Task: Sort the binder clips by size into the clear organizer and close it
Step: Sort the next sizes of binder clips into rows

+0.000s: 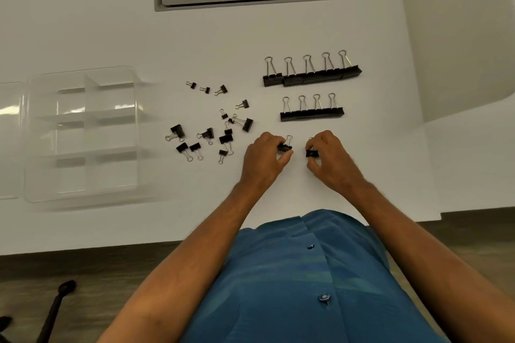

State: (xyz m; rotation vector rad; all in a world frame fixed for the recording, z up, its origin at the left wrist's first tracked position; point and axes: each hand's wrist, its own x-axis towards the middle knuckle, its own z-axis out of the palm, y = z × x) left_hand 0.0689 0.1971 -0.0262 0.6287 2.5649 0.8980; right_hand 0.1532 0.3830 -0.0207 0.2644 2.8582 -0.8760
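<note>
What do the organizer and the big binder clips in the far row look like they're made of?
Organizer: looks like clear, glossy hard plastic; the table shows through its walls and dividers, and glare streaks sit on them. Big binder clips: the bodies look like black-coated sheet metal with a dull sheen, and the looped handles like bright silver wire, probably steel. The coating type can't be told from here.

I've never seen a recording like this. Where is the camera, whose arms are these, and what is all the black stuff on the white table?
There is no machine here: the one camera sits on a person's head, looking down at their own bare arms. The black things are binder clips. Two tidy rows lie on the white table: five large clips and, nearer, four slightly smaller clips. A loose scatter of small clips lies beside them. Further left sits the clear organizer, open, with empty compartments. The left hand and the right hand each pinch one clip.
</note>
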